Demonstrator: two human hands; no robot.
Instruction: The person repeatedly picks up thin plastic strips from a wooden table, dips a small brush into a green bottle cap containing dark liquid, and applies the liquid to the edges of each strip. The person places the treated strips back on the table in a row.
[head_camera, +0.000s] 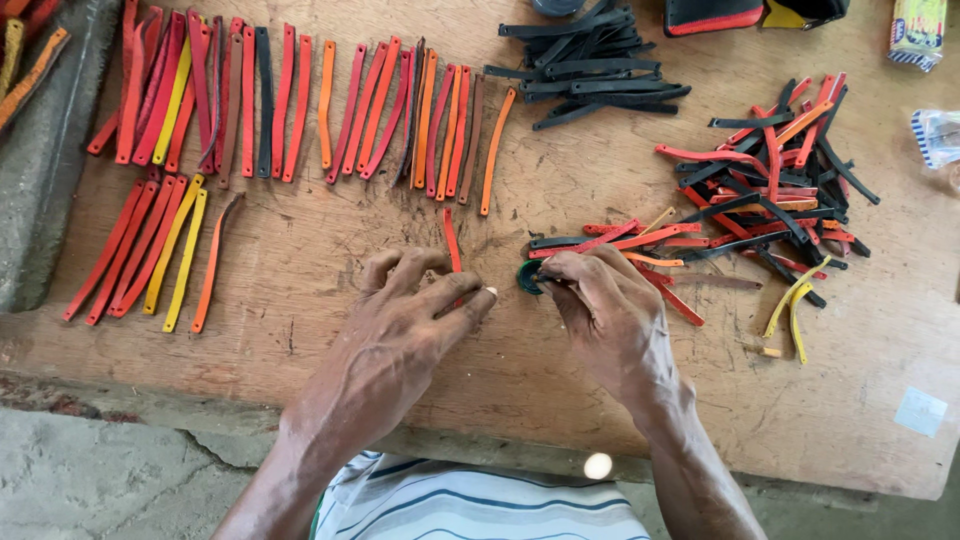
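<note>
Striped cloth lies nearest the lens, and above it I see both forearms reaching forward over the near edge of the wooden board. I read the left hand as palm down, knuckles raised, fingers curled onto a single red strip that pokes out past the fingertips; it seems pinned rather than gripped. The right hand is bent inward at the wrist, thumb and forefinger pinched shut on a small dark green ring, which sits just between the two hands. Bare wood lies open left of the left hand, up to the short row of red and yellow strips. Just right of the right hand a tangled heap of strips crowds in.
</note>
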